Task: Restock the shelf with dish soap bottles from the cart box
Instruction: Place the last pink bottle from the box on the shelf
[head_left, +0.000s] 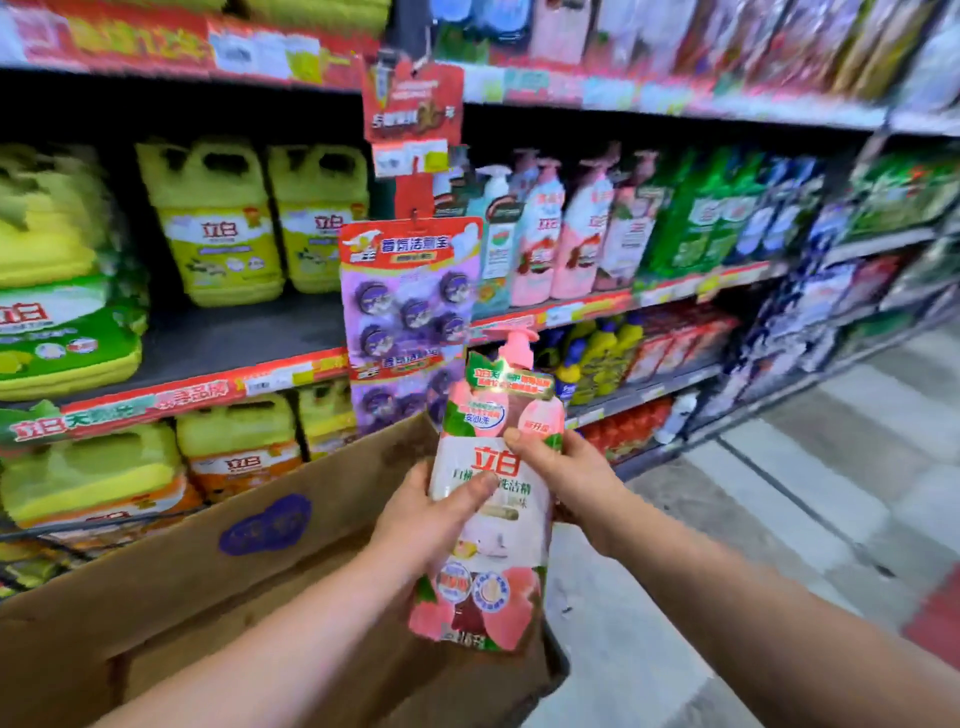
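A pink dish soap bottle (493, 519) with a pump top and peach pictures is held upright over the corner of the cardboard cart box (197, 582). My left hand (426, 519) grips its left side, thumb across the label. My right hand (561, 478) grips its right side near the shoulder. Matching pink pump bottles (561, 239) stand in a row on the middle shelf (582, 306), up and to the right of the held bottle.
Yellow detergent jugs (218, 223) fill the left shelves. A hanging strip of purple toilet-cleaner packs (410, 312) dangles between the shelf bays, just above the box's corner. Green and blue bottles (727, 208) stand to the right. Tiled aisle floor (779, 493) runs along the right.
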